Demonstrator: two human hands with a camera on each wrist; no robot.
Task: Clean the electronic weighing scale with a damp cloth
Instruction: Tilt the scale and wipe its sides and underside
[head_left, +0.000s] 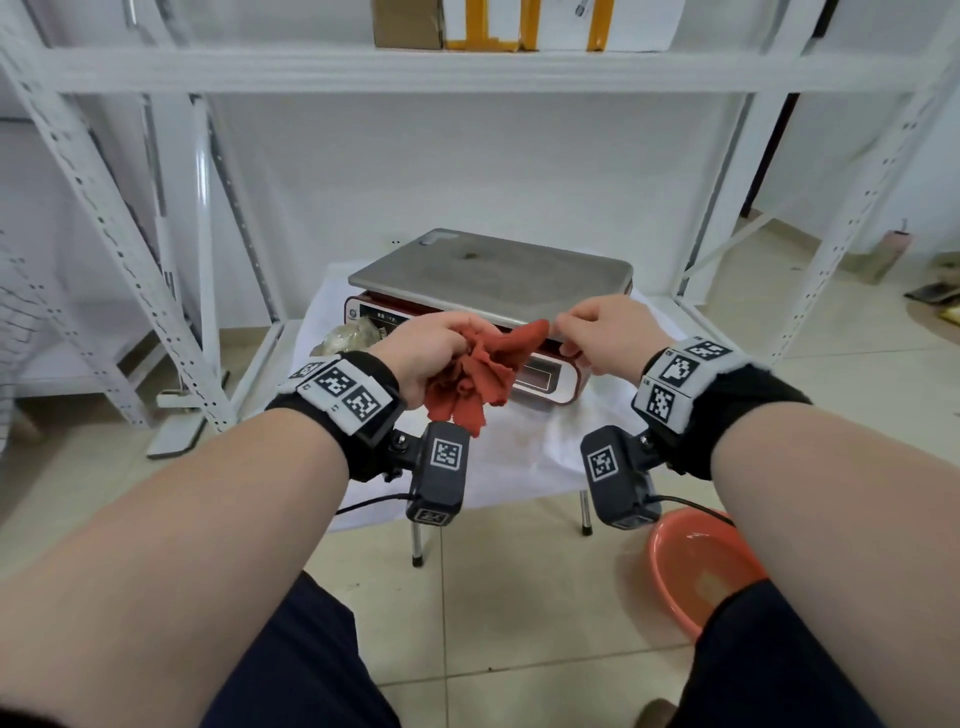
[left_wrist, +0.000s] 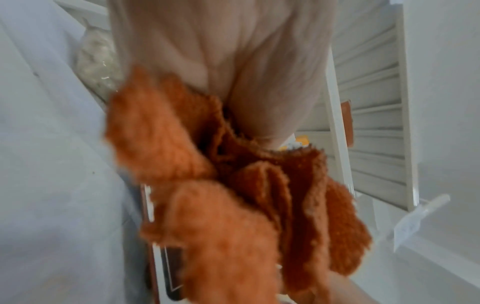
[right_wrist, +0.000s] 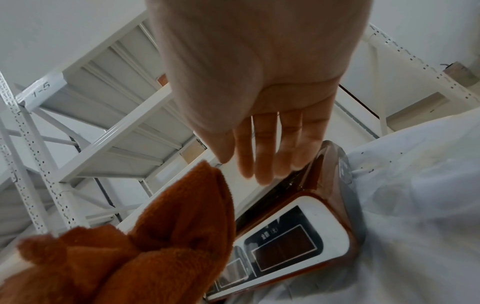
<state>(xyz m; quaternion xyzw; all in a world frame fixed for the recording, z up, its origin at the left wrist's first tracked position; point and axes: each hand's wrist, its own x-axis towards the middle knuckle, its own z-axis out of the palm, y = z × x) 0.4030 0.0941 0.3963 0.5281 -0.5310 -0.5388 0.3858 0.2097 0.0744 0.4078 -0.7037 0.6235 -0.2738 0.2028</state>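
Holding the orange-red cloth (head_left: 480, 371) in a bunch, the left hand (head_left: 428, 351) has its fingers curled round it, and loose folds hang down below the fist. The cloth is up in the air, just in front of the near face of the weighing scale (head_left: 493, 275). One corner of the cloth sticks out to the right, up by the near edge of the scale's metal plate.

The right hand (head_left: 605, 332) is at that corner. In the head view its fingers look bent toward the cloth. In the right wrist view the fingers (right_wrist: 265, 156) are straight and loose, with the cloth tip just beside them. I cannot tell if they really pinch it.

The scale sits on a small table with a white cover (head_left: 524, 457). Its dark screen faces near. A clear bag (head_left: 348, 338) lies on the table, left of the scale. An orange basin (head_left: 685, 571) stands on the floor, near and to the right. White metal shelves (head_left: 467, 67) stand behind.
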